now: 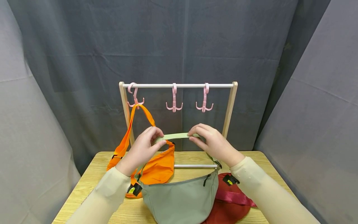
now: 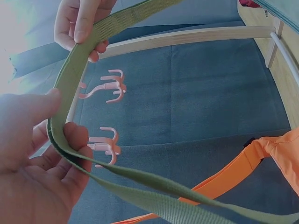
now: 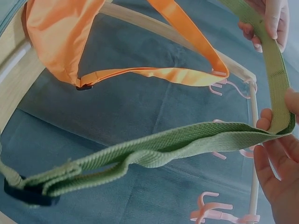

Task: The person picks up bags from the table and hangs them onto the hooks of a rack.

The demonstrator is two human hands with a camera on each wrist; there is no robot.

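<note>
A green strap point(image 1: 176, 136) is stretched level between both hands in the head view. My left hand point(image 1: 146, 144) pinches its left end between thumb and fingers, and my right hand point(image 1: 208, 140) pinches its right end. Below hangs the grey-green bag point(image 1: 181, 197) that the strap belongs to, with a dark zip along its top. In the left wrist view the doubled webbing strap point(image 2: 70, 84) bends through the left hand point(image 2: 51, 154). The right wrist view shows the strap point(image 3: 163, 140) running from the right hand point(image 3: 280, 163) down to a black buckle point(image 3: 30, 192).
An orange bag point(image 1: 158, 168) hangs by its strap from the left pink hook point(image 1: 135, 98). Two more pink hooks, middle point(image 1: 174, 99) and right point(image 1: 204, 99), hang from the rack's white bar point(image 1: 156, 86). A dark red bag point(image 1: 230, 202) lies on the wooden table point(image 1: 75, 202).
</note>
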